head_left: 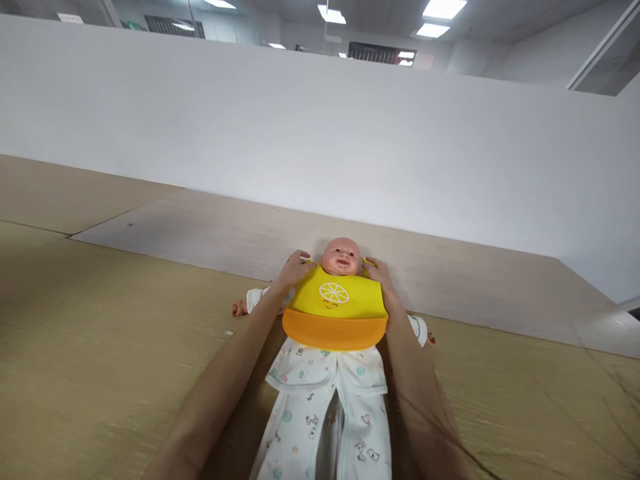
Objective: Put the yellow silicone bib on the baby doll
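A baby doll (341, 253) lies on its back in white patterned clothes (325, 400), arms spread to both sides. Over its chest is a yellow bib (310, 293) with a lemon-slice print and an orange pocket (335, 331) along the lower edge. At the neck's left side, my left hand (297, 268) has its fingers closed on the bib's upper corner. My right hand (377, 272) grips the neck strap on the other side, where a bit of yellow shows at the fingers. Behind the doll's neck the strap is hidden.
The doll rests on a tan wooden surface (125, 347) with a greyish board (200, 230) beyond its head. A white wall panel (300, 133) stands behind, with glass above it. A small clear scrap (229, 333) lies left of the doll.
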`<state>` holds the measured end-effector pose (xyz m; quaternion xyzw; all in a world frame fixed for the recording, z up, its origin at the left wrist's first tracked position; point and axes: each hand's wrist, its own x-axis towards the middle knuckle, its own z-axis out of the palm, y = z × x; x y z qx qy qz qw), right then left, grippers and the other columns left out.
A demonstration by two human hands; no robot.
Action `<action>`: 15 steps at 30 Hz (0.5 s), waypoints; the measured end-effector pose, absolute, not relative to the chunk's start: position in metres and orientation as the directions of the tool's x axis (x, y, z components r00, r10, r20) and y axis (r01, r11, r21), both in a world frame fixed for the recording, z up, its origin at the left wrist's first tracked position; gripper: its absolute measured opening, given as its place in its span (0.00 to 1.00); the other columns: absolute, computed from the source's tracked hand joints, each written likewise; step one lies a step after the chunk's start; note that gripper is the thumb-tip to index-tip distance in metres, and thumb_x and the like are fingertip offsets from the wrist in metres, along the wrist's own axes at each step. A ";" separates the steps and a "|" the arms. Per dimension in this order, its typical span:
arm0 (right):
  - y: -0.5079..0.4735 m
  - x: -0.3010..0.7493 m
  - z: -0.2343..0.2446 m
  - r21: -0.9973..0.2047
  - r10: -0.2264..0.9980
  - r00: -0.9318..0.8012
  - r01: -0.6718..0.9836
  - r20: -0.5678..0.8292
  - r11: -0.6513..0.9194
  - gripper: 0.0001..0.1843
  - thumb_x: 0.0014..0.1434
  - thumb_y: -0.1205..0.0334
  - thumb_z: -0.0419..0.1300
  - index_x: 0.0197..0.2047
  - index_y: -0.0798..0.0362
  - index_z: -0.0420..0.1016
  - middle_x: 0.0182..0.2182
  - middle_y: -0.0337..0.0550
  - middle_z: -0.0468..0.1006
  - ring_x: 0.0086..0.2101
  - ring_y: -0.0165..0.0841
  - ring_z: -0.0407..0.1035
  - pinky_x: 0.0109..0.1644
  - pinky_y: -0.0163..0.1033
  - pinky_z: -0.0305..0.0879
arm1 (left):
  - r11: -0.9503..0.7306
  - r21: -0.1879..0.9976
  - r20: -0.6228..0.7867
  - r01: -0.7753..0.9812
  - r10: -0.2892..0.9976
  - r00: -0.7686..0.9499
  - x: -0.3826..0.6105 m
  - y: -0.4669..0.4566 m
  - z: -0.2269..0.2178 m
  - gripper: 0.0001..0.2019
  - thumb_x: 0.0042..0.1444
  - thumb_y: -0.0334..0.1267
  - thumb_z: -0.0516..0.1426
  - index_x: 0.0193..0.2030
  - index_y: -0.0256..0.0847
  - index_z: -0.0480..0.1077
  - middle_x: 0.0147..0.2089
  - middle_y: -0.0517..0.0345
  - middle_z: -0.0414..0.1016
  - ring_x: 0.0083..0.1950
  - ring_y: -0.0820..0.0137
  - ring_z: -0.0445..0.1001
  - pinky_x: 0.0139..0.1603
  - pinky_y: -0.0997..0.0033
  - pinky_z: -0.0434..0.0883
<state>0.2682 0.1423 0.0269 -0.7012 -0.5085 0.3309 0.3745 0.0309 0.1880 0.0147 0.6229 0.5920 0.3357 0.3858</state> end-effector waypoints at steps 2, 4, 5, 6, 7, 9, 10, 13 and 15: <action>0.139 0.275 0.029 -0.875 0.948 0.308 0.433 -0.083 -0.217 0.25 0.59 0.56 0.53 0.58 0.57 0.67 0.57 0.53 0.70 0.53 0.37 0.67 0.51 0.38 0.67 | -0.048 0.847 0.008 0.530 0.997 0.078 0.028 0.183 0.018 0.17 0.50 0.37 0.58 0.47 0.37 0.68 0.45 0.48 0.75 0.39 0.67 0.74 0.35 0.74 0.66; 0.132 0.282 0.034 -0.880 0.942 0.318 0.408 -0.110 -0.241 0.28 0.57 0.54 0.54 0.58 0.57 0.67 0.56 0.53 0.71 0.49 0.38 0.70 0.45 0.39 0.70 | -0.074 0.807 0.043 0.586 0.997 0.067 0.027 0.179 0.023 0.14 0.50 0.34 0.57 0.45 0.38 0.69 0.45 0.50 0.75 0.40 0.68 0.73 0.38 0.73 0.66; 0.127 0.285 0.037 -0.881 0.940 0.316 0.399 -0.130 -0.256 0.29 0.56 0.51 0.56 0.57 0.57 0.68 0.53 0.54 0.73 0.45 0.39 0.73 0.41 0.39 0.71 | -0.077 0.791 0.051 0.607 0.997 0.060 0.026 0.176 0.025 0.13 0.50 0.34 0.57 0.45 0.39 0.69 0.45 0.50 0.75 0.41 0.67 0.73 0.39 0.73 0.66; 0.122 0.288 0.041 -0.880 0.938 0.309 0.389 -0.155 -0.273 0.30 0.55 0.48 0.57 0.56 0.56 0.69 0.49 0.54 0.75 0.40 0.38 0.74 0.37 0.39 0.71 | -0.078 0.778 0.054 0.623 0.997 0.058 0.026 0.172 0.026 0.13 0.52 0.35 0.56 0.45 0.40 0.69 0.46 0.50 0.75 0.43 0.66 0.73 0.40 0.72 0.67; 0.116 0.291 0.045 -0.878 0.937 0.297 0.381 -0.182 -0.291 0.31 0.54 0.45 0.58 0.55 0.56 0.69 0.46 0.54 0.77 0.36 0.37 0.75 0.33 0.39 0.70 | -0.080 0.768 0.051 0.635 0.997 0.065 0.025 0.168 0.028 0.12 0.53 0.37 0.56 0.45 0.40 0.69 0.47 0.50 0.75 0.45 0.65 0.73 0.42 0.71 0.67; 0.104 0.293 0.052 -0.865 0.935 0.265 0.383 -0.234 -0.325 0.34 0.50 0.39 0.60 0.53 0.54 0.70 0.41 0.52 0.78 0.30 0.35 0.74 0.30 0.38 0.70 | -0.086 0.759 0.032 0.646 0.995 0.095 0.022 0.160 0.028 0.15 0.55 0.43 0.55 0.48 0.41 0.69 0.48 0.49 0.74 0.48 0.62 0.72 0.44 0.70 0.67; 0.098 0.293 0.055 -0.856 0.935 0.243 0.392 -0.258 -0.338 0.36 0.48 0.37 0.62 0.53 0.53 0.69 0.39 0.51 0.79 0.28 0.34 0.74 0.28 0.37 0.69 | -0.089 0.756 0.020 0.648 0.993 0.114 0.021 0.156 0.028 0.17 0.56 0.45 0.55 0.51 0.42 0.68 0.49 0.49 0.74 0.49 0.62 0.72 0.45 0.69 0.67; 0.085 0.289 0.057 -0.875 0.954 0.092 0.381 -0.285 -0.298 0.38 0.43 0.41 0.68 0.54 0.50 0.67 0.35 0.48 0.79 0.26 0.34 0.72 0.25 0.36 0.68 | -0.119 0.758 0.008 0.642 0.985 0.173 0.014 0.145 0.024 0.23 0.54 0.45 0.57 0.57 0.44 0.65 0.50 0.51 0.74 0.46 0.63 0.72 0.43 0.70 0.68; 0.080 0.285 0.055 -0.939 0.968 -0.061 0.267 -0.242 -0.218 0.38 0.42 0.49 0.71 0.55 0.48 0.67 0.37 0.47 0.79 0.30 0.36 0.74 0.29 0.37 0.70 | -0.136 0.781 0.013 0.610 0.979 0.203 0.009 0.141 0.024 0.25 0.52 0.42 0.58 0.58 0.45 0.65 0.47 0.53 0.74 0.42 0.66 0.73 0.40 0.71 0.68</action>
